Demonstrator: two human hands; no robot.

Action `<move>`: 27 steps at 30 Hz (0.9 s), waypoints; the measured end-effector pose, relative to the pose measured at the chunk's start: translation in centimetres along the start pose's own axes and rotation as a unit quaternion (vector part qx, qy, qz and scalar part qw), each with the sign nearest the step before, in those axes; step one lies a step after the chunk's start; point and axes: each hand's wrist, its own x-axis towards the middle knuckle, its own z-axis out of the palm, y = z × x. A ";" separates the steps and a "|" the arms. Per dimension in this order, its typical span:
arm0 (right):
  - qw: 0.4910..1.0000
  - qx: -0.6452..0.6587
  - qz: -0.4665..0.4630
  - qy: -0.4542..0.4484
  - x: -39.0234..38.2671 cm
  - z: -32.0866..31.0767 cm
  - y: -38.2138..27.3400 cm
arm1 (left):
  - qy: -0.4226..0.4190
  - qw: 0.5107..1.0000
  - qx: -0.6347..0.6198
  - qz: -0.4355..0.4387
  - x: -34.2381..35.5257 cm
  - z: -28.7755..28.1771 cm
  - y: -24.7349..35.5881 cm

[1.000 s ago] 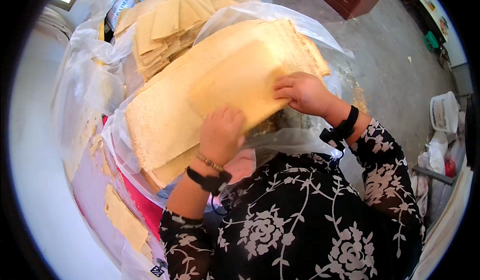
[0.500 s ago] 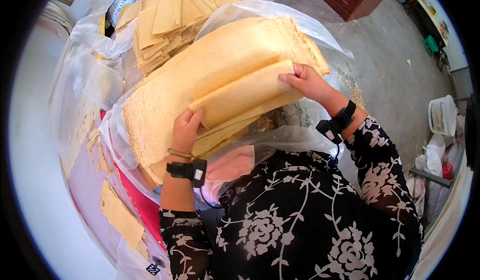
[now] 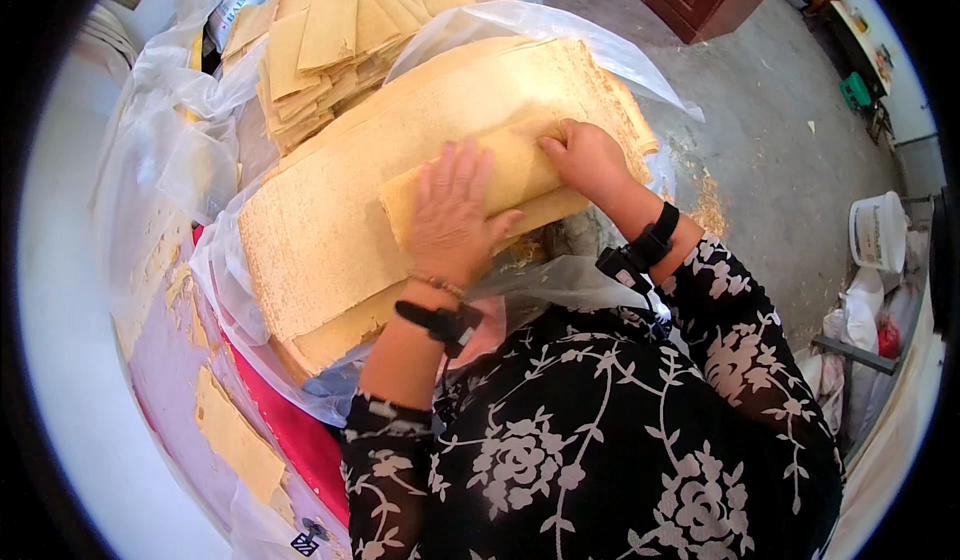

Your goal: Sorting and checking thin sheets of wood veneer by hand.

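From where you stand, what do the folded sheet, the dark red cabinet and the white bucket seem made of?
The folded sheet looks matte and pliable, folding over softly: perhaps paper or dried food skin; I cannot tell. The cabinet is probably varnished wood, given its slightly glossy, panelled front. The bucket is likely plastic, its wall pale and smooth.

Lays the left hand (image 3: 455, 215) flat on the sheet (image 3: 518, 162), open a second ago and now folded, instead of pinching its corner; has the right hand (image 3: 592, 160) slightly farther left.
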 end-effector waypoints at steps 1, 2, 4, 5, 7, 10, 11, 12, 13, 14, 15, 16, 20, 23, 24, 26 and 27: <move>1.000 0.001 -0.002 -0.001 -0.3 -0.4 -0.9 | -0.057 0.998 -0.014 0.001 -0.3 0.9 0.1; 1.000 0.006 0.025 -0.004 -0.9 -1.1 -2.0 | -0.114 0.993 -0.031 0.006 -0.1 1.5 0.3; 0.999 0.013 0.051 -0.006 -1.1 -0.8 -2.4 | -0.107 0.994 -0.028 0.001 -0.1 1.9 0.2; 0.980 -0.062 -0.163 0.098 -1.1 0.4 -1.5 | -0.102 0.994 -0.027 -0.002 0.0 2.0 0.4; 0.897 -0.128 -0.374 0.198 -1.5 1.8 -1.0 | -0.109 0.994 -0.030 0.008 0.1 1.9 0.1; 0.935 -0.122 -0.330 0.051 -1.1 2.8 -0.8 | -0.117 0.993 -0.024 -0.003 -0.9 1.4 -1.7; 0.940 -0.129 -0.315 0.037 -1.1 2.7 -0.8 | -0.120 0.992 -0.022 -0.022 -1.8 1.1 -2.3; 0.945 -0.137 -0.295 0.026 -1.3 2.5 -0.8 | -0.118 0.993 -0.015 -0.023 -2.3 0.8 -3.0; 0.946 -0.139 -0.293 0.026 -1.4 2.7 -0.8 | -0.105 0.994 -0.019 -0.014 -2.7 0.7 -3.7; 0.944 -0.134 -0.300 0.032 -1.5 2.6 -0.8 | -0.090 0.996 -0.021 -0.007 -3.1 0.5 -4.3; 0.947 -0.120 -0.298 0.022 -1.4 2.6 -1.0 | -0.085 0.996 -0.007 -0.011 -3.8 0.7 -5.1; 0.949 -0.106 -0.296 0.011 -1.1 2.6 -1.1 | -0.063 0.998 0.003 0.024 -4.4 1.3 -5.8; 0.848 0.521 -0.089 0.031 2.1 2.4 1.7 | -0.030 0.995 -0.002 0.093 -2.4 -1.0 -6.3; 0.925 0.356 -0.132 0.026 2.4 2.2 3.3 | 0.010 1.000 -0.002 -0.007 0.4 -3.2 -9.4; 0.924 0.359 -0.131 0.026 2.1 2.1 2.6 | -0.014 0.995 0.023 -0.094 1.6 -4.6 -10.4; 0.973 0.015 -0.211 0.094 0.5 0.9 1.2 | -0.040 0.966 0.117 -0.227 7.1 -7.3 -11.8; 0.970 0.009 -0.215 0.109 0.3 0.6 1.0 | 0.018 0.959 0.169 -0.229 8.7 -8.1 -13.8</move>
